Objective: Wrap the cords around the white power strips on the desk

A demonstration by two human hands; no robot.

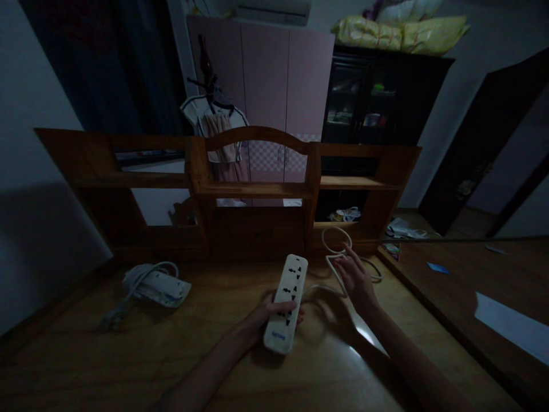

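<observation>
A white power strip [289,289] with several sockets and blue lettering at its near end is tilted up above the wooden desk. My left hand [274,312] is closed around its lower half, thumb across the face. From the strip, a white power cord [322,287] runs right and bends in loops near my right hand [354,277]. The fingers of that hand are partly curled against the cord, seemingly pinching it, with the index finger stretched upward. Exactly where the fingertips meet the cord is hard to see in the dim light.
Another white power strip with its cord wrapped around it [158,284] lies on the desk's left. A wooden shelf unit [253,187] borders the back. To the right, a lower brown surface [463,263] holds a white sheet [512,326] and a blue card [438,268].
</observation>
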